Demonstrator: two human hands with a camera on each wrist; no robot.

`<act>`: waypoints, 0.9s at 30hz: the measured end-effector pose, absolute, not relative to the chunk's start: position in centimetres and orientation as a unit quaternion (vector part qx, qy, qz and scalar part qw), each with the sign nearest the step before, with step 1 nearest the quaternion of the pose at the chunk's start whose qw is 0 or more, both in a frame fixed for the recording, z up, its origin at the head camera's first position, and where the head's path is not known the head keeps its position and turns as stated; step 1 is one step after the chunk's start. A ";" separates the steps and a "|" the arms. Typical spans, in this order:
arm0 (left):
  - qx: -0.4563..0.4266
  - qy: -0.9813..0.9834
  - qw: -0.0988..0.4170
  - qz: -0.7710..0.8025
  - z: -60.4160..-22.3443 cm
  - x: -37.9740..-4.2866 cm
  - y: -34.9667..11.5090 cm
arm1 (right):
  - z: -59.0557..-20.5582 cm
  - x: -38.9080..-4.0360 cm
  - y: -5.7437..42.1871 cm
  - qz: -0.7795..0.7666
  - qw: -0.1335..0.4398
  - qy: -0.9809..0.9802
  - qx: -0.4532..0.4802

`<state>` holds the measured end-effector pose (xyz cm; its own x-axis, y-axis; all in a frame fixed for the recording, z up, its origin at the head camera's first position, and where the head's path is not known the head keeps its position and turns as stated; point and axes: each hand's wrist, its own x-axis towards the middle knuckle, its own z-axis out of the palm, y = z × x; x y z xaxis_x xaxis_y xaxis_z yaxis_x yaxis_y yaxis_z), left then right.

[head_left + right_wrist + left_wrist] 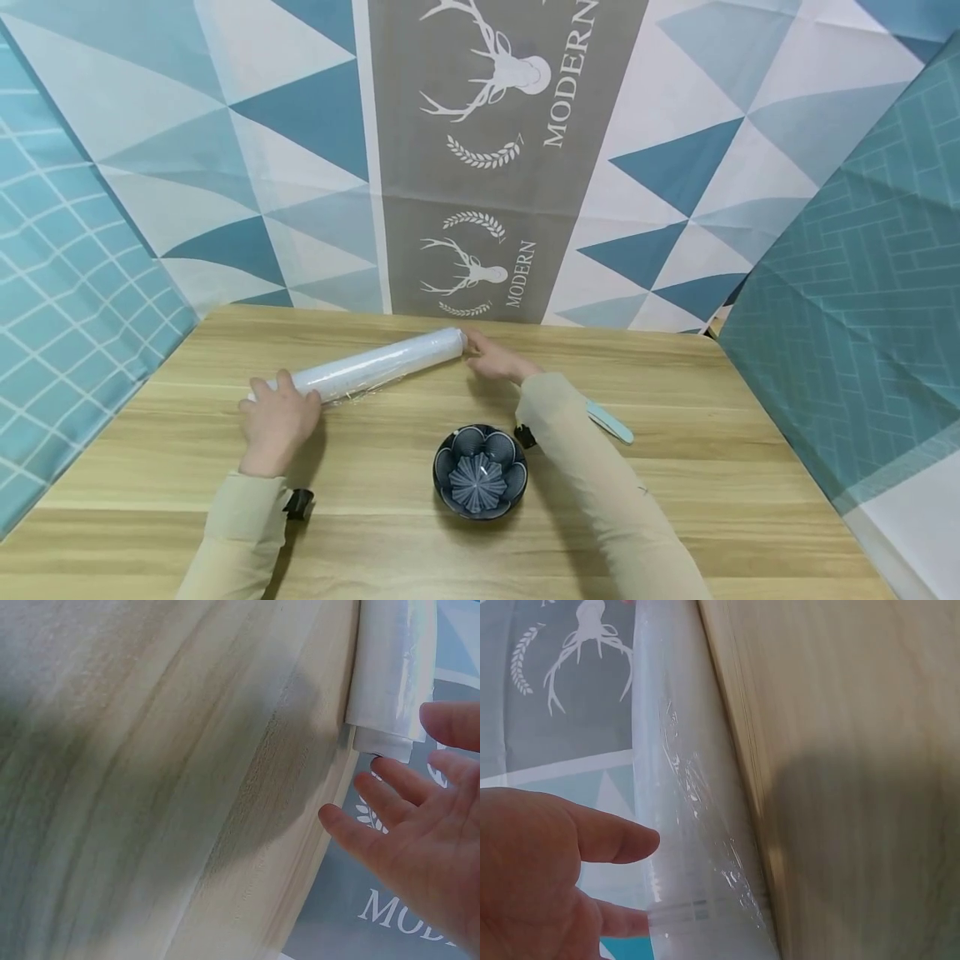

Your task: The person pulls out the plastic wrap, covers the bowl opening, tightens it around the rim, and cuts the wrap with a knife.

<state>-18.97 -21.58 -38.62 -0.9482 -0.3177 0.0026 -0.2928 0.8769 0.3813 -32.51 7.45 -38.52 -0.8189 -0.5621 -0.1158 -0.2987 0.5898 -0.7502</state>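
A roll of clear plastic wrap lies slantwise across the back of the wooden table, its film wrinkled and shiny along the loose edge. At the roll's left end is my left hand. Its fingers reach over and beside the wrap, extended rather than curled tightly in the left wrist view. My right hand is at the other end, fingers spread by the protruding core. Whether its fingertips touch the core I cannot tell.
A dark blue flower-patterned bowl stands between the forearms. A light blue, flat, long object pokes out from behind the right sleeve, which hides part of it. Patterned cloth hangs behind the wooden table.
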 end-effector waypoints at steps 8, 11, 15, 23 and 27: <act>0.143 -0.969 0.036 -0.200 -38.5 -19.0 -21.8 | -38.5 -33.2 7.3 -0.357 0.146 0.891 -0.239; 0.141 -0.971 0.027 -0.193 -38.5 -18.9 -21.9 | -38.4 -33.2 7.3 -0.346 0.144 0.896 -0.237; 0.132 -0.975 0.035 -0.178 -38.5 -18.8 -21.9 | -38.4 -33.2 7.3 -0.337 0.133 0.902 -0.237; 0.116 -0.976 0.050 -0.175 -38.3 -18.8 -21.7 | -38.1 -33.1 7.4 -0.324 0.114 0.917 -0.204; 0.101 -0.979 0.049 -0.169 -38.2 -18.9 -21.5 | -38.1 -33.1 7.7 -0.291 0.098 0.931 -0.198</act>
